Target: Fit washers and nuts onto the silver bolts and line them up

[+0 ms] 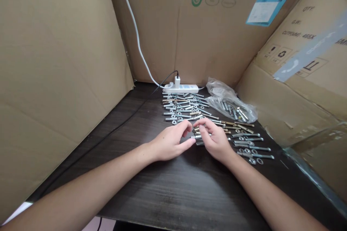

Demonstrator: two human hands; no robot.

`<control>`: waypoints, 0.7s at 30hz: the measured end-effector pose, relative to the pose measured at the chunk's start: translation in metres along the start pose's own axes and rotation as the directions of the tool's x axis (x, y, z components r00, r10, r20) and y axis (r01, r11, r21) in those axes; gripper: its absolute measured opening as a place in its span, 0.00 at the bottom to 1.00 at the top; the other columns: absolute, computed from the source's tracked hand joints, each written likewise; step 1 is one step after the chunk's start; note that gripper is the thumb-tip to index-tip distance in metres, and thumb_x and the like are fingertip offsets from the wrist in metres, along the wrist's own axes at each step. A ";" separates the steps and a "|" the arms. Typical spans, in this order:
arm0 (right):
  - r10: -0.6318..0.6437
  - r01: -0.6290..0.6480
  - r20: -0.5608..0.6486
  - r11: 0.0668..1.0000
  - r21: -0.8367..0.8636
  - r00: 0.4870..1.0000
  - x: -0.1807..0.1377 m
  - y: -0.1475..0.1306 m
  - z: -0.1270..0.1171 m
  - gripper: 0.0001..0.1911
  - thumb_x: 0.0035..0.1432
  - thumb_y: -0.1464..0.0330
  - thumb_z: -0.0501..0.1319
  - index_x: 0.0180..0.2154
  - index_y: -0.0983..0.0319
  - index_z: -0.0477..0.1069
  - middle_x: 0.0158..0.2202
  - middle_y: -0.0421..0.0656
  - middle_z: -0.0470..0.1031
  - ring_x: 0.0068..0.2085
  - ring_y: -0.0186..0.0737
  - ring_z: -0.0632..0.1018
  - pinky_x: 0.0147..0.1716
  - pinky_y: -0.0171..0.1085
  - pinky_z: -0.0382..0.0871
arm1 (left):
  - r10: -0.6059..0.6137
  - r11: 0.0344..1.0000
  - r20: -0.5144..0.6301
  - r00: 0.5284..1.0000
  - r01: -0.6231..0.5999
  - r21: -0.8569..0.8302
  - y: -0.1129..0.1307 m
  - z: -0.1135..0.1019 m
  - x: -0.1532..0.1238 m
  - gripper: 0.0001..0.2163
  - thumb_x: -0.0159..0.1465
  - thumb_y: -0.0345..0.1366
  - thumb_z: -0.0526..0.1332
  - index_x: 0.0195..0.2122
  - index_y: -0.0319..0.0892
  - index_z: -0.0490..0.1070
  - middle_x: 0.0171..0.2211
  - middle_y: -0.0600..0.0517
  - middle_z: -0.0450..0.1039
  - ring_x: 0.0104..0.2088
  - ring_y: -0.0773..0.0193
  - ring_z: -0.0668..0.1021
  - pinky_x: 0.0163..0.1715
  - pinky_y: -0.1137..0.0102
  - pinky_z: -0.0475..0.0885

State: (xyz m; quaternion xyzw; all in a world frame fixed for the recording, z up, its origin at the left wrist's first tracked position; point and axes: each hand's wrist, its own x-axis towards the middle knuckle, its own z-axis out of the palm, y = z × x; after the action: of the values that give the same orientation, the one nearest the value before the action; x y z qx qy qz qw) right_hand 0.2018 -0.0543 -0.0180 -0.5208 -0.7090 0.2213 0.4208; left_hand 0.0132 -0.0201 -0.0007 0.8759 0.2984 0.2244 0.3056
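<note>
My left hand (171, 141) is at the near edge of the spread hardware, with its thumb stretched out and its fingers curved, a gap between them. A small silvery bit shows by its thumb tip; I cannot tell whether it is touched. Facing it, my right hand (214, 139) has its fingers curled in; what they hold, if anything, is hidden. Under and beside the right fingers lie metal sleeves (200, 143). Beyond the hands are rows of silver bolts (177, 113) with nuts and washers. To the right lie brass-coloured bolts (240, 124) and more silver bolts (252, 148).
A clear plastic bag (230, 101) with metal sleeves stands at the back right. Behind the rows is a white power strip (189, 88) with a plugged-in charger. A black cable (127, 119) crosses the dark table (173, 191). Cardboard boxes (162, 25) wall in three sides.
</note>
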 end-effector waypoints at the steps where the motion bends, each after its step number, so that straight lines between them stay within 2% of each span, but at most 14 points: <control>1: 0.006 -0.006 -0.003 1.000 0.004 1.000 0.000 0.000 0.000 0.09 0.63 0.67 0.49 0.38 0.61 0.67 0.22 0.37 0.64 0.20 0.32 0.62 0.22 0.33 0.55 | -0.003 1.000 0.013 1.000 0.004 -0.002 0.000 -0.001 0.000 0.07 0.65 0.41 0.53 0.40 0.43 0.61 0.33 0.54 0.67 0.30 0.67 0.68 0.31 0.72 0.63; 4: 0.016 -0.016 -0.002 1.000 0.015 1.000 0.000 0.001 0.000 0.09 0.63 0.67 0.50 0.38 0.61 0.67 0.22 0.37 0.63 0.20 0.32 0.62 0.20 0.33 0.54 | 0.029 1.000 0.076 0.997 -0.029 0.007 -0.002 -0.001 0.002 0.08 0.68 0.39 0.48 0.39 0.43 0.63 0.34 0.53 0.70 0.33 0.65 0.71 0.35 0.71 0.65; 8: 0.024 -0.025 0.025 0.999 0.021 0.999 0.000 0.002 0.002 0.09 0.63 0.66 0.51 0.38 0.61 0.67 0.24 0.38 0.66 0.22 0.33 0.66 0.22 0.33 0.58 | 0.089 0.995 0.103 0.991 -0.094 0.043 -0.005 0.003 0.003 0.10 0.68 0.37 0.49 0.33 0.41 0.64 0.31 0.53 0.70 0.31 0.66 0.71 0.34 0.71 0.64; 14: 0.024 -0.028 0.067 0.998 0.052 0.997 0.000 -0.001 0.000 0.09 0.63 0.65 0.51 0.37 0.62 0.68 0.29 0.42 0.72 0.29 0.36 0.73 0.28 0.33 0.64 | 0.054 0.998 0.052 0.997 -0.056 0.039 -0.004 0.005 0.002 0.08 0.65 0.40 0.54 0.32 0.41 0.63 0.23 0.58 0.64 0.22 0.70 0.65 0.25 0.74 0.60; 18: -0.017 0.017 0.156 1.000 0.001 0.988 0.001 0.001 -0.001 0.13 0.65 0.64 0.50 0.32 0.62 0.68 0.28 0.41 0.71 0.30 0.35 0.71 0.30 0.33 0.63 | 0.055 0.998 -0.003 0.998 -0.055 0.039 -0.002 0.004 0.001 0.08 0.63 0.39 0.55 0.30 0.41 0.63 0.22 0.58 0.62 0.22 0.71 0.63 0.24 0.75 0.58; 21: -0.026 0.038 0.220 0.998 -0.050 0.975 0.002 0.003 0.000 0.16 0.66 0.63 0.48 0.28 0.62 0.65 0.24 0.38 0.66 0.26 0.33 0.67 0.28 0.33 0.60 | 0.047 0.998 -0.037 0.998 -0.046 0.040 -0.002 0.004 0.002 0.09 0.63 0.39 0.55 0.29 0.41 0.63 0.21 0.58 0.61 0.22 0.71 0.63 0.23 0.75 0.58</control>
State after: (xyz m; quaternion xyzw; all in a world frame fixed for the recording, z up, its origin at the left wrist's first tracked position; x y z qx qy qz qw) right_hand 0.2028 -0.0519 -0.0195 -0.4929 -0.7652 0.2513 0.3291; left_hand 0.0160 -0.0191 -0.0050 0.8840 0.2880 0.2420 0.2774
